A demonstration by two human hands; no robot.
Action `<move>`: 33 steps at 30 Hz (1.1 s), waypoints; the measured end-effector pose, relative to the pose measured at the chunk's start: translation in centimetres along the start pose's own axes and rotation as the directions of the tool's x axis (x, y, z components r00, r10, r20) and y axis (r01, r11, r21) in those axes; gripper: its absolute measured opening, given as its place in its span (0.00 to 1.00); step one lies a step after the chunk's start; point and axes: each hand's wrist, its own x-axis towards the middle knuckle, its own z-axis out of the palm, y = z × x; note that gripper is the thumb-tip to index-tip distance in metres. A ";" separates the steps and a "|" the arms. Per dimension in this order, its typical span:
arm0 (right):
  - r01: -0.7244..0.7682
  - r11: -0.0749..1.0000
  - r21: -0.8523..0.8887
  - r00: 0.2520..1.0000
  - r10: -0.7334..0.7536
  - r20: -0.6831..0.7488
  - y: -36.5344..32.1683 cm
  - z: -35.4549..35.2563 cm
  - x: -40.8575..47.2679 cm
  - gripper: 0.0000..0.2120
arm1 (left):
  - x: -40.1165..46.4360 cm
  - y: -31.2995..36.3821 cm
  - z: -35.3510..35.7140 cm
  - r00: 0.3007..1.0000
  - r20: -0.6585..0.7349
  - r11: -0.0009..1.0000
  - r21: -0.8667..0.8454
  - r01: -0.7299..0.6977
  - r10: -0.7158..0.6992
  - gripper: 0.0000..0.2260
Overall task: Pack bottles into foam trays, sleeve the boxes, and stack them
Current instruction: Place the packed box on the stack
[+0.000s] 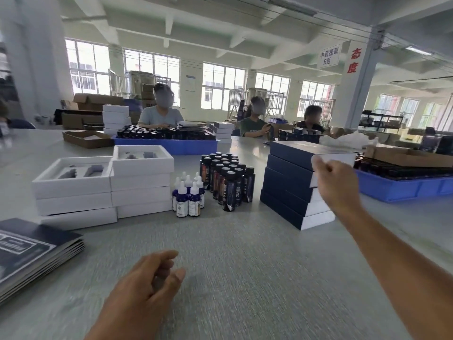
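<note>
Your right hand [337,186], fingers loosely curled and empty, hovers by the stacked navy sleeved boxes [291,185]; your left hand [147,288] hangs relaxed, holding nothing, over the grey table [245,266].

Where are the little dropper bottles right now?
In the head view, the dropper bottles stand mid-table, between the stacked white foam trays on their left and the cluster of dark bottles on their right.

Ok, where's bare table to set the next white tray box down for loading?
The broad grey tabletop in front of the left hand is bare, bordered by the flat dark sleeves, white foam-tray boxes and stacked navy sleeved boxes. Between those stacks, dropper bottles and dark vials crowd it.
</note>
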 end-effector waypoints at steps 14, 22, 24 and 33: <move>-0.012 1.000 0.018 0.749 -0.003 0.662 -7.3 18.9 -10.4 0.19 | 0.0 -0.1 -0.2 0.976 0.154 0.948 0.254 -0.190 0.155 0.10; 0.001 0.992 -0.122 0.861 0.061 0.504 -8.1 22.1 -10.8 0.16 | 0.5 0.3 -0.2 0.991 0.132 0.984 0.172 -0.048 0.025 0.10; -0.021 0.992 -0.122 0.874 0.077 0.480 -7.9 22.2 -10.8 0.13 | 1.8 0.6 -1.2 0.998 0.030 0.991 0.118 0.060 -0.064 0.10; -0.019 0.992 -0.128 0.830 0.087 0.552 -8.1 21.8 -10.4 0.20 | 19.0 1.5 -8.8 0.977 -0.137 0.646 0.763 0.000 0.161 0.31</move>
